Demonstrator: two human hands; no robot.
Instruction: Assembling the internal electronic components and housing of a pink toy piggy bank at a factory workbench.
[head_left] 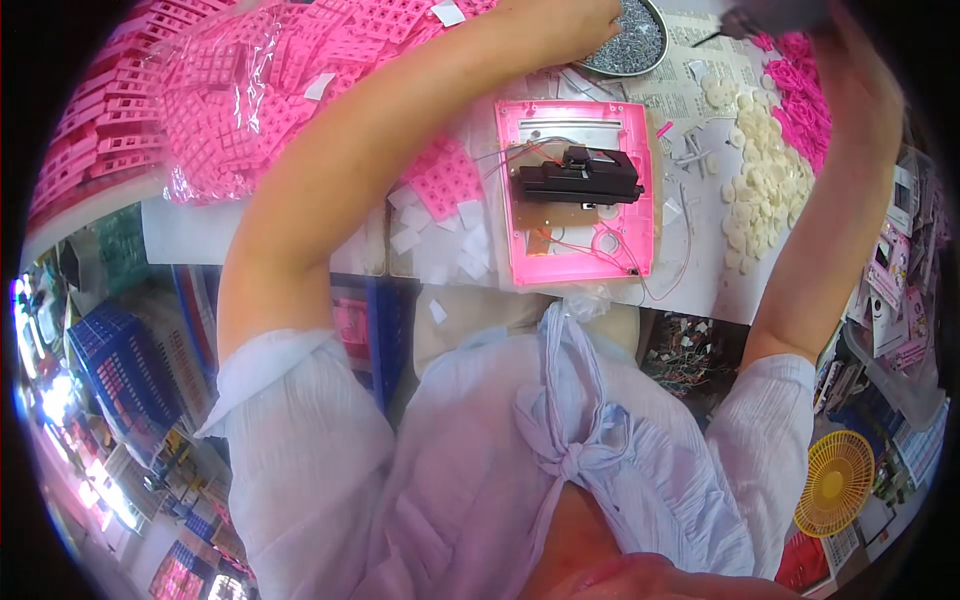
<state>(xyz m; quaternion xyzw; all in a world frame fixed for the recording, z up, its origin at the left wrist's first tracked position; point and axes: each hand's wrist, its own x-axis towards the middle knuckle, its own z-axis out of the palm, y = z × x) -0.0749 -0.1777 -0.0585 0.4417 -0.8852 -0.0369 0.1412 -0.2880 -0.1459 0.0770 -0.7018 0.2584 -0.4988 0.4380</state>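
Note:
At the top edge, my left hand [578, 28] is over the near-left rim of a round metal bowl [640, 66] of small grey screws. Its fingers are drawn together, and whatever they hold is hidden. My right hand [855, 62], at the upper right, is wrapped round a dark electric screwdriver [785, 16], whose thin bit points left. Between my arms lies a pink plastic casing [508, 240], open side up. A black mechanism block [580, 182] rests in it above a brown board [560, 215], with thin red wires [590, 252] trailing around.
Pink molded parts [215, 120] heap at the left, partly in clear plastic. Cream discs [762, 190] and bright pink pieces [800, 95] pile at the right. White paper squares [465, 250] lie beside the casing. A yellow basket [835, 484] and a blue crate [120, 360] stand lower down.

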